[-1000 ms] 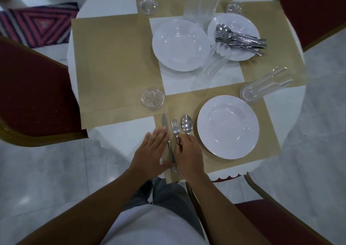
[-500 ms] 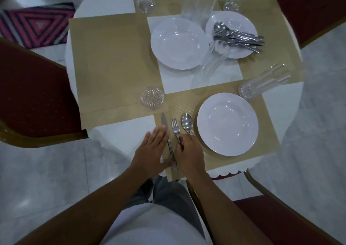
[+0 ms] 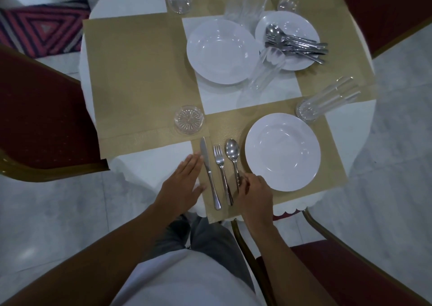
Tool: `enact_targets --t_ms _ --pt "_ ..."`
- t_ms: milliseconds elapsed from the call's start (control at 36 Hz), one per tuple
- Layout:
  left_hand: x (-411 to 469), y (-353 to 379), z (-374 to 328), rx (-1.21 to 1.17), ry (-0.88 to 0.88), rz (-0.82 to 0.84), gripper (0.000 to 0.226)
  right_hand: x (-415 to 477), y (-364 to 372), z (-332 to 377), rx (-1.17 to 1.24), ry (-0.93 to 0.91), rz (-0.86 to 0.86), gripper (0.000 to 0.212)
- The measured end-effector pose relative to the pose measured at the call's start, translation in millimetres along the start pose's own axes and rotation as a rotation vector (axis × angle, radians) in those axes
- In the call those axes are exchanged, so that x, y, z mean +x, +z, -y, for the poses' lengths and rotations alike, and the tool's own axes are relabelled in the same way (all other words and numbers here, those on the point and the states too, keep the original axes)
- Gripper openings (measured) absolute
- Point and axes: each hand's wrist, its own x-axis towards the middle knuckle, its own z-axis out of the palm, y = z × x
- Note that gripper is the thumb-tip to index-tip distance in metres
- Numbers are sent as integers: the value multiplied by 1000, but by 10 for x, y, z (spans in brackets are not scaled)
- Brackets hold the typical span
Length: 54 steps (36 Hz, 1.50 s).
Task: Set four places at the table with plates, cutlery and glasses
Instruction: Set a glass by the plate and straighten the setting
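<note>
Right hand (image 3: pixel 253 194) fingers (image 3: pixel 245 181) pinched the spoon (image 3: pixel 232 156) handle; left hand (image 3: pixel 184 184) lay flat, fingers spread, beside the knife (image 3: pixel 208 170). Fork (image 3: pixel 221 167) lay between them, left of near plate (image 3: pixel 282 151). One place looked nearly set, its glass (image 3: pixel 327 101) lying tipped over. Left to do, likely: stacked plates (image 3: pixel 222 51), cutlery pile (image 3: pixel 297 45), three bare mats on the counter (image 3: pixel 149 158).

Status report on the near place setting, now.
Left hand flat beside knife. Right hand pinching spoon handle. Fork between them. Nothing obstructing.
</note>
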Motion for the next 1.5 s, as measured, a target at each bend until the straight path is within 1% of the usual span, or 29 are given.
enact_targets --t_ms 139,361,583,806,1111,1222,1361,1417,1472,1500 --pt "-9 -6 2 8 -7 20 80 -51 62 -70 -25 -40 19 21" --pt "8 -25 -26 20 -31 53 81 -32 98 -45 -89 -31 50 27" --pt "-2 -35 -50 14 -32 60 79 -46 50 -28 -123 -29 53 29" --pt "5 -36 -49 16 -22 47 78 -28 44 -42 -128 -21 68 30" --pt "17 -53 -61 -12 -44 78 80 -25 45 -71 -128 -32 68 31" --pt "30 -54 -62 -27 -61 110 81 -62 56 -90 -78 -50 26 28" --pt "58 -75 -75 -55 -74 131 81 -169 37 -134 90 -21 -59 22" --pt "67 -79 -69 -63 -74 140 82 -231 27 -153 148 3 -100 24" --pt "70 -83 -63 -65 -73 152 82 -292 12 -166 237 44 -123 34" --pt "72 -87 -58 -68 -72 157 82 -318 7 -170 273 72 -130 35"
